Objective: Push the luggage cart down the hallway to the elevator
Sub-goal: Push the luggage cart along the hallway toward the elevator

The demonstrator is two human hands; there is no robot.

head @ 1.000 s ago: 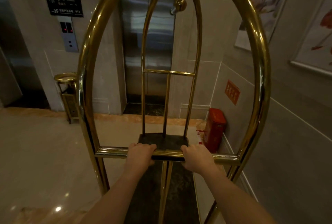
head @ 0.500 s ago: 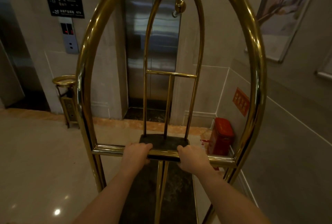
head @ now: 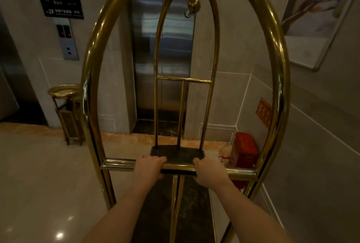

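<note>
A brass luggage cart (head: 88, 79) with tall arched hoops fills the view, its dark carpeted deck (head: 194, 203) empty below me. My left hand (head: 149, 166) and my right hand (head: 209, 172) are both wrapped around the horizontal brass handle bar (head: 118, 163), a hand's width apart near its middle. Straight ahead, seen through the hoops, stand the steel elevator doors (head: 171, 51), shut. The call button panel (head: 67, 39) is on the wall to the left of the doors.
A brass ashtray bin (head: 67, 110) stands against the wall left of the elevator. A red box (head: 244, 148) sits on the floor in the right corner, close to the cart's right side. The right wall (head: 321, 135) with framed pictures runs alongside. Polished floor (head: 42, 174) opens to the left.
The elevator doors and the wall panel look larger and nearer: the cart and I have moved forward. Both hands keep the same hold on the bar.
</note>
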